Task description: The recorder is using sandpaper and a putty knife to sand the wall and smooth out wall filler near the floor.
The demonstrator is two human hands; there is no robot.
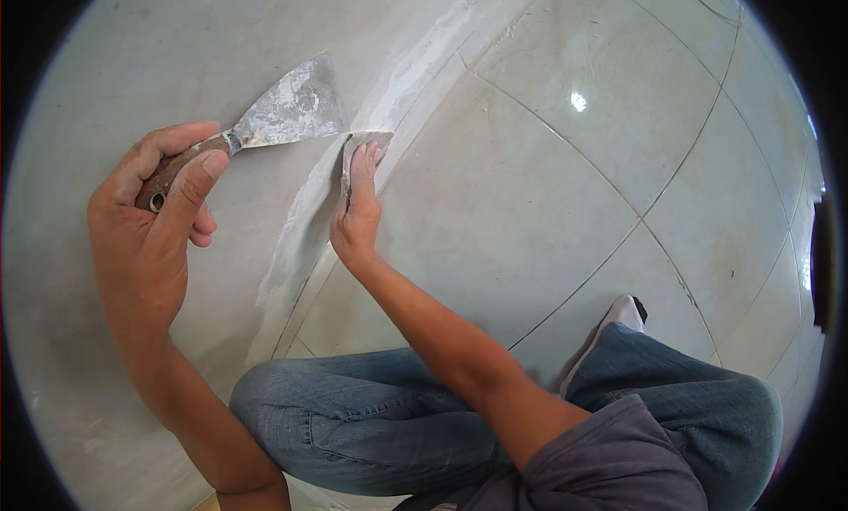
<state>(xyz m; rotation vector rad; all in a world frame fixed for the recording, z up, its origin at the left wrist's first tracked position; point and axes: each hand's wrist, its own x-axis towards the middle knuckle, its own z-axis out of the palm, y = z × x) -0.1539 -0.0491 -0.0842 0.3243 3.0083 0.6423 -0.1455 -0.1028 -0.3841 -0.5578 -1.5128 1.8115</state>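
Note:
My left hand is wrapped round the brown handle of a putty knife. Its wide metal blade is smeared with white filler and points right, the lower corner close to my right hand. With fingers stretched along it, my right hand grips a thin, flat grey piece, whose exact kind I cannot make out. That piece stands at the joint between wall and floor, beside a band of white filler running along the base of the wall.
The pale wall fills the left side. Glossy light tiles with dark joints cover the floor to the right. My bent legs in blue jeans are close below my hands, with one foot in a white and dark covering on the tiles.

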